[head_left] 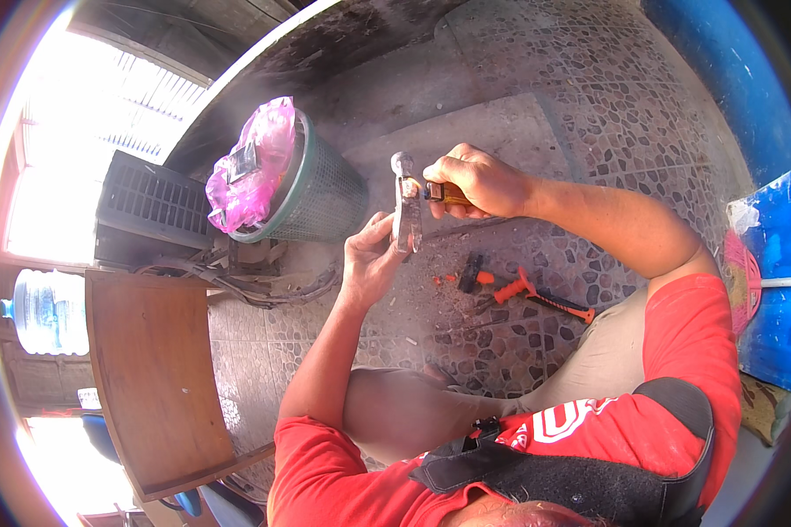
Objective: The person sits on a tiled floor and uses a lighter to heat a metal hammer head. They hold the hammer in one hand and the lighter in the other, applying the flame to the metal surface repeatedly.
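Observation:
Raised in front of me is a worn metal claw hammer head [405, 215], its round face upward. My left hand [371, 255] pinches its lower end between thumb and fingers. My right hand [483, 183] is closed around a yellow-and-dark handle [449, 193]. A small metal piece at that handle's end meets the side of the hammer head. I cannot tell whether handle and head are joined. Below, on the floor, lies a hammer with a black head [471, 272] and an orange-and-black handle [564, 305], with an orange hand guard [519, 285] over it.
A green mesh basket [325, 198] with a pink plastic bag [257, 167] stands left of my hands. Further left are a dark slatted unit [154, 206], a wooden table [149, 378] and a water bottle [51, 312]. Blue containers [769, 281] stand at right. Dusty stone-patterned tiles [624, 114] cover the floor.

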Demonstrator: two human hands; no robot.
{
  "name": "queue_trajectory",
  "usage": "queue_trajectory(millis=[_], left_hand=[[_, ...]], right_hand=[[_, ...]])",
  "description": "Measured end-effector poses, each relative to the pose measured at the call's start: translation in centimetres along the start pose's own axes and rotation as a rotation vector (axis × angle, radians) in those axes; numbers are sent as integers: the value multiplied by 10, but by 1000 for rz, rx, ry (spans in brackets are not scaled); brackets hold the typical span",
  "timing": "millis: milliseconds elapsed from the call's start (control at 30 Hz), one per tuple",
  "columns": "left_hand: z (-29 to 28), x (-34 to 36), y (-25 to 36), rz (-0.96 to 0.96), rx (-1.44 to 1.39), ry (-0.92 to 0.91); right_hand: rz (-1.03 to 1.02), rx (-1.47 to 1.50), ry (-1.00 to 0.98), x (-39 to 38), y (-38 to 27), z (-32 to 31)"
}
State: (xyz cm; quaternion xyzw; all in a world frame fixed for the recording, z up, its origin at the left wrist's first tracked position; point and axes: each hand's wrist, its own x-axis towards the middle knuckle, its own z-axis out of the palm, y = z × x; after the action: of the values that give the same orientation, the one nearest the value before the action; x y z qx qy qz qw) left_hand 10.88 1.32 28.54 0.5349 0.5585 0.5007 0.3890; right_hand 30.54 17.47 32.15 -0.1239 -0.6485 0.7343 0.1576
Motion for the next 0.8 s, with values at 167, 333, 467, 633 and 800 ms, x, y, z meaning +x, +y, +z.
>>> queue_trajectory(millis=[167, 333, 467, 633, 800], left_hand=[[1, 0, 1, -4, -17, 5], [0, 0, -3, 17, -39, 3], [-1, -1, -3, 3, -61, -14], [0, 0, -2, 3, -29, -6], [1, -1, 0, 2, -44, 0]], right_hand=[[21, -2, 14, -1, -2, 1], [20, -7, 5, -1, -3, 1], [25, -9, 19, -1, -6, 3], [24, 14, 26, 0, -2, 3], [29, 5, -5, -2, -6, 1]])
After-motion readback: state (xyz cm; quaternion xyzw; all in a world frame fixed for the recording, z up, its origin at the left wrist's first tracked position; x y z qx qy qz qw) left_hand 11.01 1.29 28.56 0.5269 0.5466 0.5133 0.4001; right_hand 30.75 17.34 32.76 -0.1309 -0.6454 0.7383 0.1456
